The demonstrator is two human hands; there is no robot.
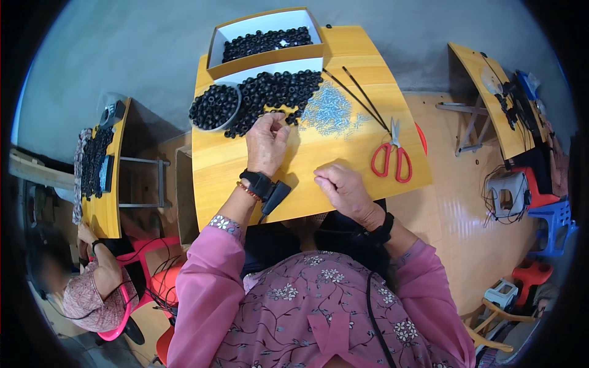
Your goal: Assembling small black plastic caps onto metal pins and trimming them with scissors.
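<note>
My left hand (267,144) is at the near edge of a pile of black beads (273,88) on the yellow table (230,178). Its fingers are bent and pressed together; anything between them is too small to make out. Near the table's front edge, my right hand (345,189) is closed, thumb against the curled fingers, and what it may hold is hidden. Right of the beads lies a heap of tiny pale-blue pieces (329,110). Beyond my right hand rest red-handled scissors (392,156) with blades pointing away, and two thin black sticks (357,95).
A clear bowl of black beads (215,107) stands at the left. Behind the pile is an open box (267,63) with more beads. Another person (104,276) sits at a side table (116,184) on the left. Another table (491,101) and stools (509,190) stand at the right.
</note>
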